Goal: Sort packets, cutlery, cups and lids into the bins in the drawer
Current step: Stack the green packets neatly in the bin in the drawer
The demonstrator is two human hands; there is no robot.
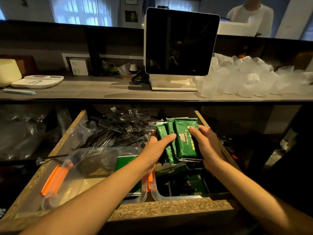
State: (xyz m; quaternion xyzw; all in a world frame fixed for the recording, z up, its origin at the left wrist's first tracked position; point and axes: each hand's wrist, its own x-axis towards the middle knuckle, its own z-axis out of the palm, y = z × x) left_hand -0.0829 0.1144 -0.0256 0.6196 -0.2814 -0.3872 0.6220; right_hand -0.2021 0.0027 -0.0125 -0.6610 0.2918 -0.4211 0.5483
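While both hands held the stack over the drawer, the scene read so:

packets: a fanned stack of green packets (184, 141) was held up above the right rear of the open drawer (169, 209), over the right clear bin (162, 197), which already had green packets lying in it.
left hand: the left hand (155, 150) gripped the stack's left edge, thumb laid across the front, fingers curled behind.
right hand: the right hand (206, 143) gripped the right edge, thumb on the front face, fingers wrapped round the back.
long axis: the packets ran near to far, short top ends pointing away toward the counter (101, 92), faces tilted up to the viewer.
risk, fan: the packets were splayed, not squared; likely one could slide out of the left side and drop among the black forks (118, 129).
risk, bin: a loose packet might also land in the left clear bin (88, 160) with the orange clips, the wrong bin.
cups: the frosted cups (245, 78) sat piled on the counter, not yet sorted.
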